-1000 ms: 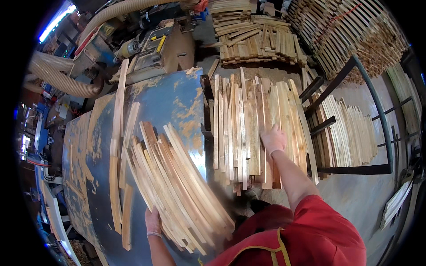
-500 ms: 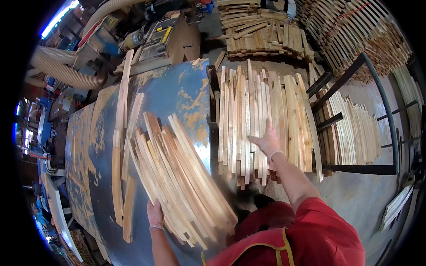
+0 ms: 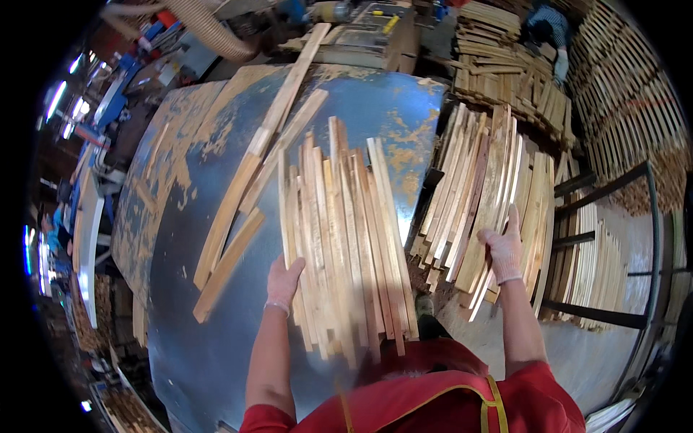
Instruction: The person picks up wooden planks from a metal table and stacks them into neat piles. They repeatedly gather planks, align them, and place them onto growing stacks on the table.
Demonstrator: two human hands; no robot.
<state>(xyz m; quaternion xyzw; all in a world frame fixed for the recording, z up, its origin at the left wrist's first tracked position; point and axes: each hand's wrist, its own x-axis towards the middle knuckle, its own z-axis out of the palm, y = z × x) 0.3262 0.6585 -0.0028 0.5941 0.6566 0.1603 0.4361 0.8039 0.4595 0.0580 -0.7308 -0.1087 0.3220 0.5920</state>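
Note:
A loose bundle of pale wooden strips lies side by side on the blue table in front of me. My left hand, lightly gloved, rests against the bundle's left edge, thumb and fingers apart. To the right, below the table's edge, a second stack of wooden strips is spread lengthwise. My right hand, also gloved, is over this stack with thumb and forefinger apart, gripping some strips. The ends of a few pale strips jut out toward me below it. Its lower fingers are partly hidden.
Several longer planks lie left of the bundle on the sawdust-marked blue table. A black metal frame stands at the right, around more strips. Wood piles and another person are at the back right; a ribbed hose hangs behind the table.
My view has turned, so the bundle looks more upright. My right hand has gone from reaching over the right stack with spread fingers to gripping strips there; some now jut toward me.

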